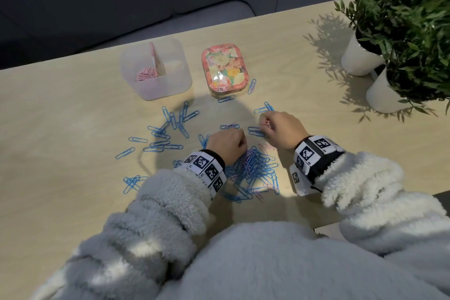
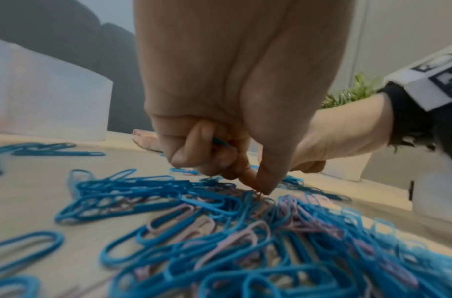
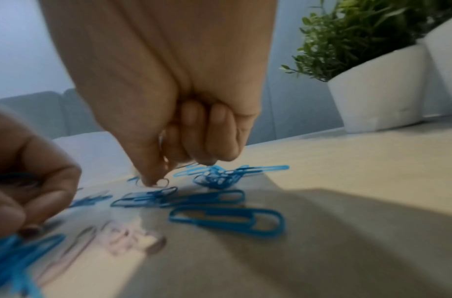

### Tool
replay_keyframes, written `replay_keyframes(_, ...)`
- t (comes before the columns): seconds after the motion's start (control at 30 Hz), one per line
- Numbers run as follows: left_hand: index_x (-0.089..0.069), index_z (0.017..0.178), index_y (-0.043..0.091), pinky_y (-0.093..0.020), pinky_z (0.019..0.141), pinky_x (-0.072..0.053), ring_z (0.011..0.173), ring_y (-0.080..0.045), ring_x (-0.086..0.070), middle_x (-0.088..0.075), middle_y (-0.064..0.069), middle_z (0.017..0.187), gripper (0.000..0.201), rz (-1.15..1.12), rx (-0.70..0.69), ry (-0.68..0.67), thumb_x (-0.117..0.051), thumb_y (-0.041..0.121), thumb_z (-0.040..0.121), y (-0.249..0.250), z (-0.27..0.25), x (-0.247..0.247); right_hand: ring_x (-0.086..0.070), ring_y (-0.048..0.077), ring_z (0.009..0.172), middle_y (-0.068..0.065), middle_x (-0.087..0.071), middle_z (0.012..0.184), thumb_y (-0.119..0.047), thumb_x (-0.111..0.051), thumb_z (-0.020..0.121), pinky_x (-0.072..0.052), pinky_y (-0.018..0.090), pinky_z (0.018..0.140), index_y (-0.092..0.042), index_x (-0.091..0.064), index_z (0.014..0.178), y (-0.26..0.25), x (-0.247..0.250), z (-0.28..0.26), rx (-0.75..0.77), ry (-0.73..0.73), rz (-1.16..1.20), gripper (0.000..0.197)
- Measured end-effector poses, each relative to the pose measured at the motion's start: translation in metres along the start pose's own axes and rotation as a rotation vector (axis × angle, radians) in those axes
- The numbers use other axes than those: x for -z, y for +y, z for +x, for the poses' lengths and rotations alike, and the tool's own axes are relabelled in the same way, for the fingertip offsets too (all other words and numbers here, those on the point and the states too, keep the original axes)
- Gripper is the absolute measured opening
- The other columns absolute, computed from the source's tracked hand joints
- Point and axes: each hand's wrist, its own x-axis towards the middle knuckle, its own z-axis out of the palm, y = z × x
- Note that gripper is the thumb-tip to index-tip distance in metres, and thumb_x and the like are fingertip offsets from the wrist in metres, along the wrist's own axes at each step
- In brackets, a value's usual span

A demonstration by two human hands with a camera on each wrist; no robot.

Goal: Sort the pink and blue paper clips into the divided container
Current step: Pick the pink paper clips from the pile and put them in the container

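A mixed pile of blue and pink paper clips (image 1: 253, 168) lies on the table in front of me, with more blue clips (image 1: 168, 129) scattered to the left. My left hand (image 1: 239, 141) is over the pile's far edge with fingers curled. A blue clip (image 2: 219, 142) is tucked in them, and thumb and forefinger pinch down into the pile (image 2: 245, 231). My right hand (image 1: 264, 126), just to the right, holds pale pink clips (image 3: 162, 139) in its curled fingers and pinches another pink clip (image 3: 161, 182) on the table. The translucent divided container (image 1: 175, 80) stands behind, with pink clips (image 1: 146, 74) in its left compartment.
A floral tin (image 1: 225, 67) sits right of the container, with single blue clips (image 1: 252, 86) beside it. Two white pots with green plants (image 1: 360, 58) stand at the far right. The table's near edge (image 1: 323, 225) runs under my sleeves.
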Motion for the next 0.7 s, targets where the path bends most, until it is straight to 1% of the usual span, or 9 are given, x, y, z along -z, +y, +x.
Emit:
replay_keyframes(0.1,-0.058,0.096,0.011,-0.036,0.078,-0.045,0.095,-0.029,-0.059,-0.064,-0.009,0.102,0.016,-0.200,0.068,-0.022,-0.048,0.021,0.089,-0.009,0.001,0.006,-0.050,0.020,0.061,-0.004,-0.055,0.062,-0.010,-0.052,0.084,-0.037,0.027,0.061,-0.016,-0.049,0.074,0.007,0.006,0.000,-0.080,0.132,0.400,0.012)
replay_keyframes(0.2,-0.057,0.094,0.006,-0.030,0.069,-0.040,0.079,-0.021,-0.052,-0.058,-0.008,0.089,0.016,-0.447,0.128,-0.005,-0.048,0.019,0.092,-0.019,0.000,0.019,-0.041,0.007,0.036,-0.006,-0.055,0.042,0.006,-0.044,0.087,-0.029,0.016,0.039,-0.013,-0.046,0.070,0.010,0.008,-0.011,-0.200,0.102,0.929,0.025)
replay_keyframes(0.3,-0.059,0.080,0.010,-0.019,0.053,-0.035,0.054,-0.005,-0.043,-0.058,0.000,0.078,0.018,-0.728,0.182,0.058,-0.046,0.014,0.092,-0.024,-0.005,0.032,-0.044,0.006,0.032,-0.001,-0.060,0.052,0.008,-0.039,0.086,-0.024,0.011,0.034,-0.013,-0.052,0.075,0.015,0.004,-0.023,-0.322,0.031,1.181,0.027)
replay_keyframes(0.37,-0.058,0.075,0.013,-0.017,0.047,-0.031,0.046,-0.003,-0.037,-0.061,0.003,0.075,0.021,-0.938,0.237,0.052,-0.046,0.013,0.092,-0.028,-0.008,0.035,-0.041,0.007,0.034,-0.002,-0.053,0.052,-0.009,-0.048,0.084,-0.025,0.013,0.036,-0.017,-0.055,0.071,0.019,-0.003,-0.031,-0.343,0.003,1.080,0.018)
replay_keyframes(0.43,-0.057,0.082,0.015,-0.017,0.047,-0.028,0.048,-0.006,-0.034,-0.057,0.003,0.072,0.017,-1.115,0.282,0.018,-0.045,0.012,0.093,-0.029,-0.010,0.034,-0.045,0.011,0.044,-0.006,-0.053,0.053,-0.031,-0.061,0.079,-0.035,0.022,0.048,-0.021,-0.054,0.064,0.021,-0.011,-0.037,-0.239,0.000,0.665,0.020)
replay_keyframes(0.5,-0.056,0.093,0.016,-0.016,0.046,-0.027,0.050,-0.006,-0.036,-0.051,0.002,0.069,0.019,-1.254,0.329,-0.032,-0.039,0.007,0.094,-0.028,-0.011,0.033,-0.054,0.018,0.062,-0.006,-0.058,0.064,-0.044,-0.066,0.075,-0.038,0.029,0.060,-0.022,-0.053,0.068,0.018,-0.020,-0.044,-0.202,0.020,0.217,0.027)
replay_keyframes(0.57,-0.054,0.097,0.015,-0.015,0.043,-0.027,0.050,-0.006,-0.038,-0.046,0.002,0.067,0.025,-1.402,0.389,-0.098,-0.032,0.004,0.093,-0.023,-0.011,0.035,-0.055,0.025,0.074,-0.004,-0.060,0.073,-0.046,-0.067,0.073,-0.035,0.029,0.062,-0.024,-0.051,0.075,0.009,-0.022,-0.048,-0.199,0.064,0.080,0.028)
replay_keyframes(0.63,-0.054,0.092,0.014,-0.016,0.043,-0.026,0.050,-0.007,-0.038,-0.043,0.001,0.066,0.023,-1.505,0.433,-0.144,-0.031,0.009,0.092,-0.020,-0.011,0.036,-0.058,0.027,0.081,-0.001,-0.063,0.077,-0.041,-0.066,0.075,-0.032,0.028,0.063,-0.022,-0.053,0.077,0.002,-0.023,-0.047,-0.195,0.093,0.063,0.023)
replay_keyframes(0.7,-0.055,0.082,0.014,-0.018,0.043,-0.026,0.048,-0.009,-0.037,-0.040,0.001,0.063,0.019,-1.432,0.458,-0.133,-0.038,0.016,0.092,-0.019,-0.010,0.035,-0.061,0.030,0.086,0.003,-0.067,0.082,-0.036,-0.061,0.079,-0.035,0.028,0.065,-0.018,-0.058,0.079,-0.003,-0.023,-0.047,-0.190,0.081,0.051,0.019)
